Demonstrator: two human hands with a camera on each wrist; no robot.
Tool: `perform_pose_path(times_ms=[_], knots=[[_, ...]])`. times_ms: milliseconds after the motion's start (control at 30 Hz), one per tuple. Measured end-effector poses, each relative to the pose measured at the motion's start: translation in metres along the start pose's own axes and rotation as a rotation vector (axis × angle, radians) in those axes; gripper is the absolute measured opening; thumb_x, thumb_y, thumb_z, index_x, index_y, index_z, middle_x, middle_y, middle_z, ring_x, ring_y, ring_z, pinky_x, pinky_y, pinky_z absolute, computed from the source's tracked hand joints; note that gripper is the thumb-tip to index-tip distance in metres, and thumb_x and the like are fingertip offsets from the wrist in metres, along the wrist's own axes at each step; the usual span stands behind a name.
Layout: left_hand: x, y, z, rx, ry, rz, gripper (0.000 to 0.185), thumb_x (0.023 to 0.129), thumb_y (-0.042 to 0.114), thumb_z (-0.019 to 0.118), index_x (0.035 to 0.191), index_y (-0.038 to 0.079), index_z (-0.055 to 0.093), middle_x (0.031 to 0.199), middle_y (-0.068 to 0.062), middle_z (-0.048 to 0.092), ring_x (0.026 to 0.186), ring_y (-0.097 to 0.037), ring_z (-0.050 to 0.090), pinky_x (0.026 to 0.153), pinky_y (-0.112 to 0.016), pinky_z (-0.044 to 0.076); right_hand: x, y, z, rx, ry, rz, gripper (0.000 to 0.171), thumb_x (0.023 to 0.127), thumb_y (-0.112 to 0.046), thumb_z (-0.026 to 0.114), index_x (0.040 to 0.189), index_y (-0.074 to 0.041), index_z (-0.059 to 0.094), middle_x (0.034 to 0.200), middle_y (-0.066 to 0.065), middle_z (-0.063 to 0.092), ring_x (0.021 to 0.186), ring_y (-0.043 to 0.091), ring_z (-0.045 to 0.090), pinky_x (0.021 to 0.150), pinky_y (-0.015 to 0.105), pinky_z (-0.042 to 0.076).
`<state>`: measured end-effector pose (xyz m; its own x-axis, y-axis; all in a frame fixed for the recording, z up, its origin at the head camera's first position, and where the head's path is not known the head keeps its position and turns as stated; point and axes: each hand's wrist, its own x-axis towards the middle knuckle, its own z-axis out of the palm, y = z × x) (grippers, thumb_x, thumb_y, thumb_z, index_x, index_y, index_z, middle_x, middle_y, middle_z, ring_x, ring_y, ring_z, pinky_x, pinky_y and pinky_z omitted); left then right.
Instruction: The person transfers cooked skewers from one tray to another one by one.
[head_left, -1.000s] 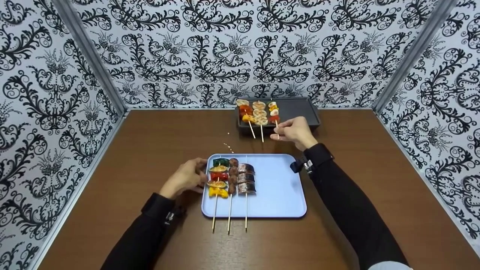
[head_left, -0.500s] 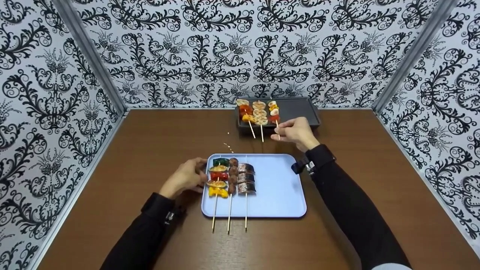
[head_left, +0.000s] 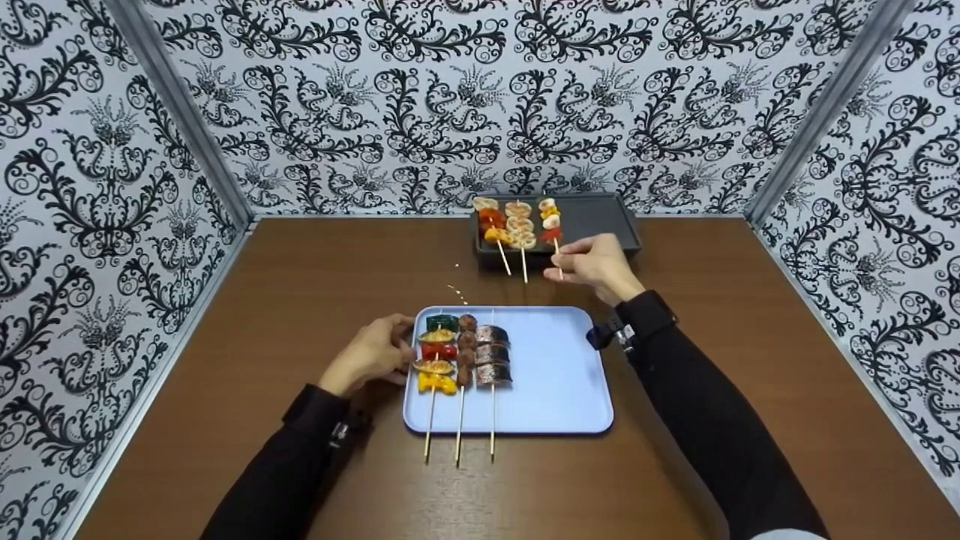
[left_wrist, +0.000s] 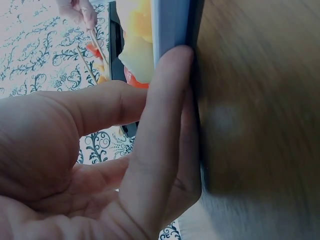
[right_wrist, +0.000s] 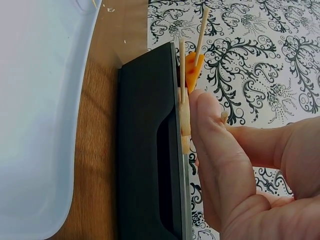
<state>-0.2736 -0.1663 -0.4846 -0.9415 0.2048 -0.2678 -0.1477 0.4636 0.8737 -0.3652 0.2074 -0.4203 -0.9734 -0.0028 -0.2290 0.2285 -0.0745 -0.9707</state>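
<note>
pinching the stick of the rightmost skewer on the black tray with right hand — left hand pressing straight fingers on the blue tray edge, holding nothing.

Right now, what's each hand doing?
Right hand pinches skewer on black tray. Left hand touches blue tray edge. Nothing in the way.

No legible text, labels, brands, numbers or signs appear in any view. The wallpaper carries only a black ornamental scroll pattern. The blue tray, near centre, and the dark tray, at the far side, have plain unmarked surfaces. The wooden table bears no markings.
</note>
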Motion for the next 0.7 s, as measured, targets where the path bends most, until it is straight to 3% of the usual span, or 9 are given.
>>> perform_pose_path(times_ms=[400,700], knots=[[0.000,0.001,0.000,-0.004,-0.007,-0.023,0.070,0.090,-0.011,0.066,0.155,0.006,0.046,0.099,-0.019,0.065,0.078,-0.030,0.070,0.064,-0.042,0.068,-0.010,-0.001,-0.001,-0.019,-0.024,-0.020,0.043,0.091,0.010,0.074,0.129,0.020,0.056,0.130,0.036,0.055,0.088,0.036,0.078,0.089,0.040,0.065],[-0.001,-0.001,0.000,-0.015,-0.015,0.017,0.068,0.090,-0.010,0.063,0.155,0.003,0.046,0.102,-0.019,0.063,0.077,-0.028,0.068,0.063,-0.042,0.067,-0.023,0.000,-0.002,-0.048,-0.039,-0.042,0.036,0.094,0.010,0.071,0.127,0.017,0.059,0.130,0.039,0.054,0.085,0.034,0.078,0.088,0.039,0.065]])
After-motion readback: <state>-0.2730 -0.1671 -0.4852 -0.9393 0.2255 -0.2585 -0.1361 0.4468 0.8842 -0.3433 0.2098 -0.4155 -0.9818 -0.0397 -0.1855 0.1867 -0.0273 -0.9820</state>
